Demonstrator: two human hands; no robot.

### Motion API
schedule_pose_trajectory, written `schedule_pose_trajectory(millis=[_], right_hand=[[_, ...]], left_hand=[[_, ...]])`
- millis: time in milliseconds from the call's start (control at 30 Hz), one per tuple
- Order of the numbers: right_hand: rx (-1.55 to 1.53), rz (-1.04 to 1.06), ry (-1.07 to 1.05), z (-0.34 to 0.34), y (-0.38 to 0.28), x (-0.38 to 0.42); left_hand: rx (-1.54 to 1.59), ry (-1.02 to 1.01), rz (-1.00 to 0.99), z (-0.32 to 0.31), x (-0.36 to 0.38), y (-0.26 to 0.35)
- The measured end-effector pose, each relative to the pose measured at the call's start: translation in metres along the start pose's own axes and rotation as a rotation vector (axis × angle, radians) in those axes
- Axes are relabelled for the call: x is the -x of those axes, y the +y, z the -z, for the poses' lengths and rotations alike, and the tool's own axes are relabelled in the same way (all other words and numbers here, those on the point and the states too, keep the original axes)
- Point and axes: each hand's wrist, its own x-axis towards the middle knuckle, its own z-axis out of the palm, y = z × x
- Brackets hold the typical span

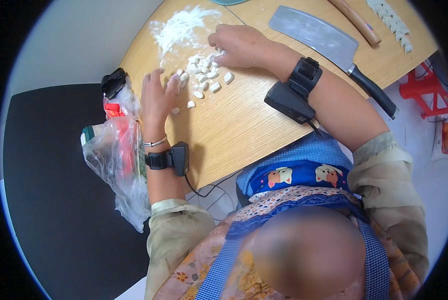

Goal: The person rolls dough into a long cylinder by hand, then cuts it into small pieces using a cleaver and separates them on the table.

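Small white dough pieces lie in a loose cluster on the wooden table, beside a patch of white flour. At the cluster's left edge is my left hand, its fingers apart and its thumb side next to a few pieces. My right hand rests at the upper right of the cluster with its fingers curled down. Some pieces show by its fingertips, but what lies under the fingers is hidden.
A cleaver lies right of my right hand, its black handle past the table edge. Beyond it are a wooden rolling pin and a row of shaped dough pieces. Plastic bags sit at the left, and a red stool stands at the right.
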Motion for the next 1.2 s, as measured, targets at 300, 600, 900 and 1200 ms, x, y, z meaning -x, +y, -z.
schedule_pose_trajectory(millis=[300,600,900,1200], right_hand=[[-0.016,0.143,-0.142,-0.007,-0.022,0.004],[-0.334,0.047,0.072,-0.009,-0.004,-0.007],[-0.234,-0.003,-0.045,-0.002,0.0,-0.009],[-0.561,0.064,-0.027,-0.003,-0.006,-0.01]], left_hand=[[0.436,-0.141,-0.11,-0.02,0.017,0.03],[0.972,-0.131,0.165,-0.017,-0.002,0.023],[0.344,-0.143,-0.107,-0.013,0.009,0.052],[1.013,-0.057,0.211,-0.008,0.001,0.039]])
